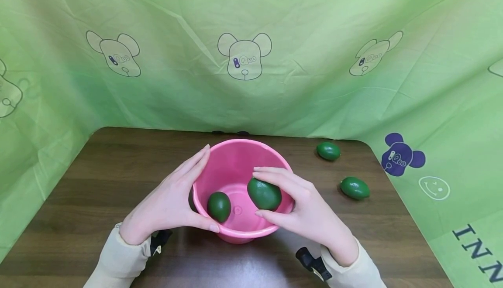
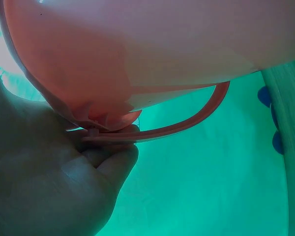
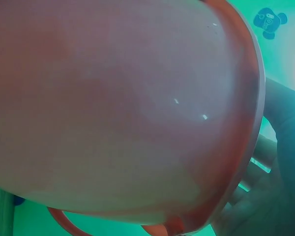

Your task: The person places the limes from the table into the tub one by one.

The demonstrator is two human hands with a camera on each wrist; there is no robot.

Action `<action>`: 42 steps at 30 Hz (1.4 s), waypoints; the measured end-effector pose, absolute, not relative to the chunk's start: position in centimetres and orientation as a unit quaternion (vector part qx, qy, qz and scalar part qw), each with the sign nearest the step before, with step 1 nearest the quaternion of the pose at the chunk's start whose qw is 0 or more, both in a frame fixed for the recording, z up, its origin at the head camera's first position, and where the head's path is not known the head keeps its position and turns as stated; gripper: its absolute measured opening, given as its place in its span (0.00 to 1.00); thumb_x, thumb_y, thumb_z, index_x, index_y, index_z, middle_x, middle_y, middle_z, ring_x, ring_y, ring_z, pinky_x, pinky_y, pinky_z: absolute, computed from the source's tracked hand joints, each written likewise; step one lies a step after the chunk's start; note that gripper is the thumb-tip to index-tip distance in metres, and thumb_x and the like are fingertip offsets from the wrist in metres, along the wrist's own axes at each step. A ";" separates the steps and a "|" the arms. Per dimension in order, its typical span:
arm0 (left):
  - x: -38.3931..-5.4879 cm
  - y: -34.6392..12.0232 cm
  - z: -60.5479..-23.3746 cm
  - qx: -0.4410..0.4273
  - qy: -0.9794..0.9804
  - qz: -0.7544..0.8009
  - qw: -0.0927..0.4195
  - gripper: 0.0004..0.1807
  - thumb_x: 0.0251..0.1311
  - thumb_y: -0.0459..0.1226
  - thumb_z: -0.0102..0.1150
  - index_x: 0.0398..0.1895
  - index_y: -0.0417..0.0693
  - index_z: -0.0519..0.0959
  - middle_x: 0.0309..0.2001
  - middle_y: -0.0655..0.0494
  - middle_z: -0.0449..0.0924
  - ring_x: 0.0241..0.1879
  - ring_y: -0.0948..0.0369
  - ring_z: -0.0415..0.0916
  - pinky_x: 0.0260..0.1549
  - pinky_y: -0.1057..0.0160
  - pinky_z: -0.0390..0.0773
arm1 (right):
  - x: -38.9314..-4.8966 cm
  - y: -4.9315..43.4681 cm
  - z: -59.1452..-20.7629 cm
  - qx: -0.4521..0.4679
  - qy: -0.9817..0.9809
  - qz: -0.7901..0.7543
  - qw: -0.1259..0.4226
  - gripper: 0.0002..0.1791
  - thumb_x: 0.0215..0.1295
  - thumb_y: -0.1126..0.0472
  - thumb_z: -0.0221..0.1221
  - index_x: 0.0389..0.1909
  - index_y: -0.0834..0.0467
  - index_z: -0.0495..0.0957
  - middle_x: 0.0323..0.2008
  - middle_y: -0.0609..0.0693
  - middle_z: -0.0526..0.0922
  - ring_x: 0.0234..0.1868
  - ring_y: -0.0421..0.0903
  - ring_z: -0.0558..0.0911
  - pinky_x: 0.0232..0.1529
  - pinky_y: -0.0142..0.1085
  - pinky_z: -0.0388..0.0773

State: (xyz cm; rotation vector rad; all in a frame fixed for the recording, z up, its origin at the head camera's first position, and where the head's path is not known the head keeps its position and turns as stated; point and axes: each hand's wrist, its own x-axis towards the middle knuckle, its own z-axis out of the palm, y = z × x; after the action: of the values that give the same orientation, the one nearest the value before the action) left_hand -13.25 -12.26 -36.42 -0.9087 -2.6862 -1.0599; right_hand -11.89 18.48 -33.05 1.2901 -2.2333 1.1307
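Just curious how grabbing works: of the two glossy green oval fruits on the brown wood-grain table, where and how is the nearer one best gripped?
Probably around its wide middle, from above, pinching the near and far sides. The nearer glossy green oval fruit lies on its side, tapering toward its ends, apart from the round pink plastic bucket, so both long sides look reachable.

Right hand (image 1: 304, 203) partly covers its green fruit (image 1: 264, 195). Pink bucket (image 2: 187, 44) is cut off in both wrist views; backdrop lettering (image 1: 477, 248) runs off head view's right edge.
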 end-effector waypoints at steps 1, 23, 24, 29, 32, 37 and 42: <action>-13.3 -12.3 -36.4 -0.300 -0.886 -0.349 0.057 0.78 0.28 0.76 0.73 0.83 0.58 0.46 0.81 0.70 0.38 0.77 0.59 0.44 0.65 0.46 0.67 | -11.9 18.5 -33.1 0.454 -0.783 0.394 0.161 0.36 0.53 0.60 0.78 0.64 0.59 0.78 0.63 0.55 0.78 0.64 0.53 0.76 0.59 0.34 0.75; -13.3 -12.3 -36.3 -0.302 -0.884 -0.352 0.058 0.78 0.28 0.76 0.73 0.83 0.59 0.46 0.81 0.71 0.37 0.77 0.60 0.43 0.66 0.46 0.66 | -11.9 18.5 -33.3 0.449 -0.798 0.378 0.135 0.36 0.53 0.60 0.78 0.65 0.58 0.78 0.63 0.51 0.78 0.63 0.50 0.77 0.58 0.34 0.76; -13.3 -12.3 -36.3 -0.302 -0.884 -0.352 0.058 0.78 0.28 0.76 0.73 0.83 0.59 0.46 0.81 0.71 0.37 0.77 0.60 0.43 0.66 0.46 0.66 | -11.9 18.5 -33.3 0.451 -0.798 0.377 0.136 0.36 0.53 0.60 0.78 0.64 0.58 0.78 0.63 0.51 0.78 0.63 0.50 0.77 0.58 0.34 0.76; -13.3 -12.3 -36.4 -0.304 -0.884 -0.351 0.061 0.78 0.28 0.76 0.73 0.83 0.59 0.45 0.81 0.70 0.37 0.77 0.60 0.43 0.66 0.46 0.65 | -12.0 18.4 -33.3 0.453 -0.797 0.372 0.143 0.37 0.53 0.59 0.78 0.66 0.55 0.78 0.63 0.50 0.79 0.63 0.49 0.77 0.58 0.33 0.75; -13.3 -12.3 -36.4 -0.305 -0.884 -0.350 0.062 0.78 0.28 0.76 0.73 0.83 0.59 0.45 0.81 0.70 0.37 0.78 0.60 0.43 0.67 0.46 0.64 | -12.0 18.4 -33.4 0.450 -0.800 0.371 0.143 0.38 0.53 0.58 0.78 0.66 0.54 0.77 0.63 0.49 0.79 0.63 0.49 0.77 0.59 0.33 0.75; -13.3 -12.3 -36.4 -0.306 -0.883 -0.350 0.062 0.79 0.27 0.76 0.73 0.83 0.59 0.45 0.81 0.70 0.37 0.78 0.60 0.43 0.67 0.47 0.64 | -12.0 18.5 -33.5 0.449 -0.801 0.372 0.140 0.38 0.53 0.57 0.78 0.67 0.54 0.77 0.63 0.48 0.78 0.63 0.48 0.77 0.60 0.34 0.74; -13.2 -12.3 -36.3 -0.307 -0.883 -0.349 0.062 0.79 0.28 0.76 0.73 0.83 0.57 0.45 0.81 0.69 0.37 0.78 0.61 0.42 0.69 0.47 0.61 | -12.1 18.6 -33.6 0.453 -0.798 0.370 0.145 0.37 0.54 0.56 0.77 0.66 0.55 0.77 0.62 0.49 0.79 0.62 0.49 0.77 0.58 0.33 0.75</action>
State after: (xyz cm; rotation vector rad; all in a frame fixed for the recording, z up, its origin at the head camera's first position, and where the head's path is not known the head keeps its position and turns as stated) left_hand -13.25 -12.29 -36.32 -0.9282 -2.6708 -1.0548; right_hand -12.11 18.60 -33.63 1.3054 -2.3002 1.0658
